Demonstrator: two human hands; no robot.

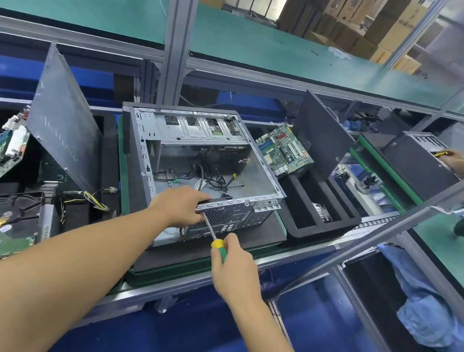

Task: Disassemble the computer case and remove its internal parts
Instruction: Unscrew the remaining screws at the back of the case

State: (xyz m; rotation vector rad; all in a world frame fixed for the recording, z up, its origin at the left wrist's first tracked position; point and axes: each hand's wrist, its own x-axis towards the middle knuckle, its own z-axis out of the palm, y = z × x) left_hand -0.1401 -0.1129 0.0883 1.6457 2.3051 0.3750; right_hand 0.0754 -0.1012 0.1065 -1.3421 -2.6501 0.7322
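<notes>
An open grey computer case [258, 167] lies on its side on a green tray, with loose black cables [210, 179] on its floor and an empty drive cage at the far end. My left hand [180, 206] grips the near top edge of the case's rear panel [237, 214]. My right hand [235, 270] holds a screwdriver [218, 244] with a yellow-and-green handle. Its shaft points up and left at the rear panel, just below my left hand's fingers.
A removed motherboard [285, 150] leans in a black foam tray [324, 225] on the right. A grey side panel [65, 123] stands at the left above boards and a hard drive [6, 218]. Another case and a person's hand [457, 162] sit far right.
</notes>
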